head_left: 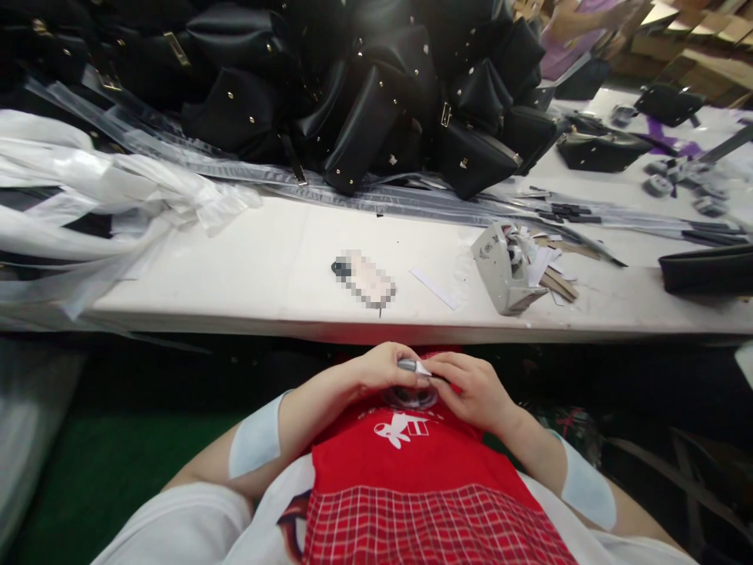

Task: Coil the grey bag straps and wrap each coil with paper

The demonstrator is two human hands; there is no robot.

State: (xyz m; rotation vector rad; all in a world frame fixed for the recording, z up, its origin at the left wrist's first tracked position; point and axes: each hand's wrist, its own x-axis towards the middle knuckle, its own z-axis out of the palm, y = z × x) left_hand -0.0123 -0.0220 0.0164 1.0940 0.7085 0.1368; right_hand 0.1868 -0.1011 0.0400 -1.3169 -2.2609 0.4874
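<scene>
1 white table (282,259) is spanning the view, lying well beyond the fingers, with its near edge standing between them and everything on it.

1 heap of black bags (365,110) is filling the far side. At least 8 are showing, and the rest are too stacked to count.

1 mass of clear plastic sheeting (88,188) is spilling over the table far left of the fingers. Long clear strips are running out from under the heap.

1 red apron (405,463) is lying directly beneath both hands.

1 open grey box (500,271) holding paper scraps is sitting beyond and right of the fingers. 1 blurred flat object (368,278) is lying straight ahead of them, with 1 paper slip (435,288) just beside it.

1 other person's arm (573,20) is showing far off at top right.

The 2 hands are meeting in the lap, below the table edge. The left hand (382,369) is curling its fingers around 1 small grey piece (409,365), grasping it. The right hand (471,388) is pinching 1 white tab (422,369) at that piece's end between thumb and fingertips.

1 dark round shape is sitting under the fingers; cannot tell what it is.
</scene>
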